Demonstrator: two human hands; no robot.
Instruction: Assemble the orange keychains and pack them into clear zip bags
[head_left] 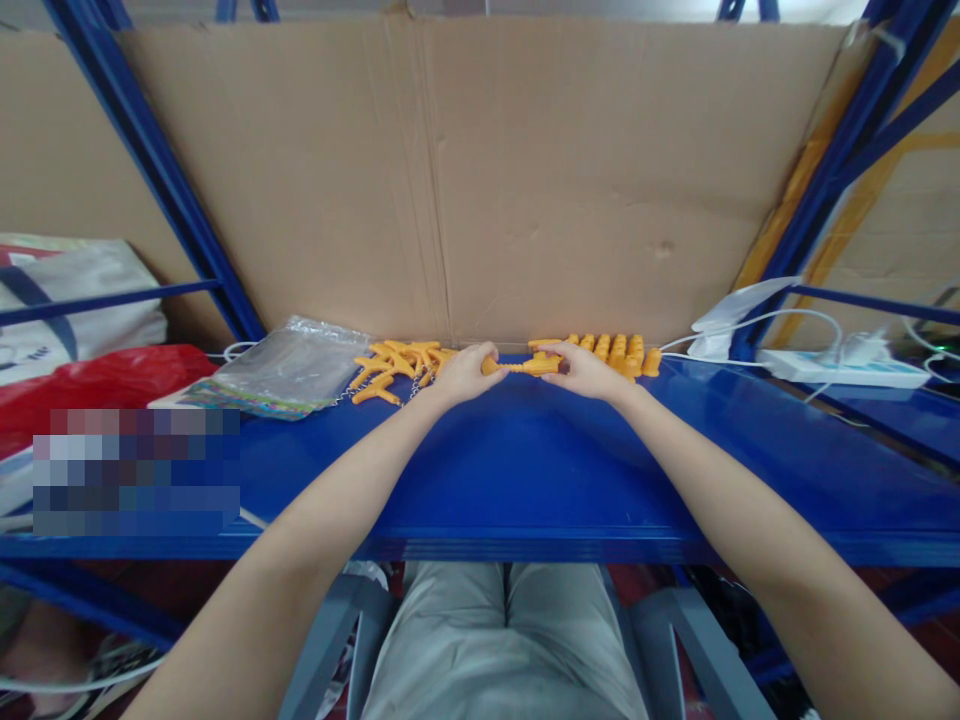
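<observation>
My left hand (pixel 466 374) and my right hand (pixel 589 370) are close together above the back of the blue shelf. Between them lies an orange plastic piece (pixel 534 367), level, with a narrow ribbed stretch near the left. Fingers of my left hand close round its left end, and my right hand pinches its right end, where a dark spot shows. Left of my left hand is a pile of orange branched plastic pieces (pixel 397 360), with twisted metal parts among them. Behind my right hand, short orange plastic pieces (pixel 616 352) stand in rows, partly hidden.
A clear plastic bag (pixel 292 365) lies left of the pile, beside a red bag (pixel 112 385). A cardboard sheet (pixel 562 180) closes off the back. White cables and a power strip (pixel 844 368) are at the right. Blue posts frame both sides.
</observation>
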